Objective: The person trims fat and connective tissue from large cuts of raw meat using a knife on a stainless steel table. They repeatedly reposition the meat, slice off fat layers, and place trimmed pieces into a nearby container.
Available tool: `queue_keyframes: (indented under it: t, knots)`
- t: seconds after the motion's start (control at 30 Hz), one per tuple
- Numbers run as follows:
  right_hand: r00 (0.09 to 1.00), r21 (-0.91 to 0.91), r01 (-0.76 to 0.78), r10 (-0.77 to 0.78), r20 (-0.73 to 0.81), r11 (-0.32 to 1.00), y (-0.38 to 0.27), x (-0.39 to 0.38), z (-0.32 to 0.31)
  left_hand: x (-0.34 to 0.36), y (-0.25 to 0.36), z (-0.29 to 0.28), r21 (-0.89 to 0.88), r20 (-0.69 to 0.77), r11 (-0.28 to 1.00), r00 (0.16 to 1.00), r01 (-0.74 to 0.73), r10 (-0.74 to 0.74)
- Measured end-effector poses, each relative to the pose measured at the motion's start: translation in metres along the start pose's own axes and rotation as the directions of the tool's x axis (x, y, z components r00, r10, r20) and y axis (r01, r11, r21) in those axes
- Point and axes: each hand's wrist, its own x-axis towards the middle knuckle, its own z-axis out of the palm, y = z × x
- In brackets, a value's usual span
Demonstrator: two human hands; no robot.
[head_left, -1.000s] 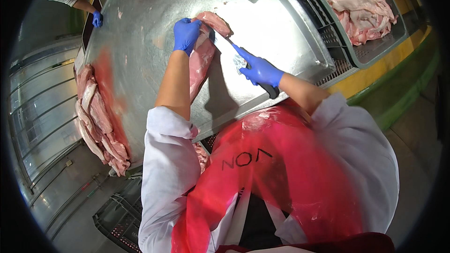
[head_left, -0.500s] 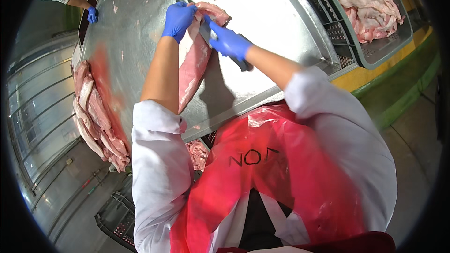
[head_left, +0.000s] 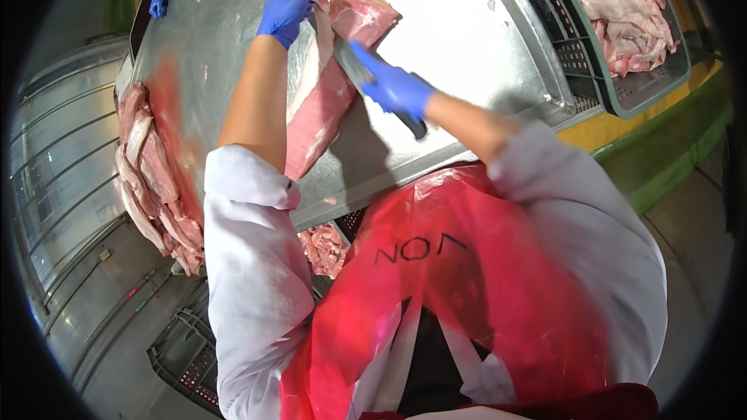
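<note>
Closest to me stands a worker in a shiny red plastic apron and loose white sleeves pushed up to bare both forearms. The left arm stretches almost straight forward, and the blue-gloved left hand has its back turned up, fingers bent and pinching the pale edge near the far end of one long pink slab of meat. The right arm slants in from the side; the blue-gloved right hand is wrapped around the dark handle of one long-bladed knife, index finger laid out along it. The blade points away and to the left, against the meat, its tip partly hidden there. That slab lies lengthwise on the broad silver metal table, its thick far end tilted off to the right. I make out at least three plastic crates: a dark one of small pink meat scraps just under the near table edge, a black perforated one low on the left, and a grey one beyond the right side, heaped with pale trimmings. One pile of pink meat strips lies along the table's left edge, too overlapped to count. Farthest off, a co-worker's single blue-gloved hand is beside the table, its grip too small to tell.
</note>
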Motion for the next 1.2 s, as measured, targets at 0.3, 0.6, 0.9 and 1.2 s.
queue_keyframes:
  t: [0.3, 0.6, 0.9, 1.2]
  knots:
    - [0.998, -0.146, -0.048, 0.042, -0.046, 0.988, -0.013, 0.018, 0.011, 0.004, 0.01, -0.015, -0.009, 0.046, 0.996, 0.995, -0.085, 0.085]
    - [0.996, -0.101, -0.058, 0.064, 0.057, 0.993, -0.002, 0.037, 0.03, 0.004, 0.008, -0.057, -0.154, 0.086, 0.988, 0.996, 0.001, 0.012]
    - [0.998, -0.137, -0.012, 0.02, 0.062, 0.991, -0.011, 0.025, 0.046, -0.013, 0.007, -0.079, -0.114, -0.013, 0.99, 0.997, -0.081, 0.08]
    - [0.987, -0.099, -0.099, 0.11, 0.118, 0.99, -0.013, -0.014, 0.071, -0.034, 0.007, -0.11, 0.28, -0.063, 0.915, 0.945, -0.292, 0.321]
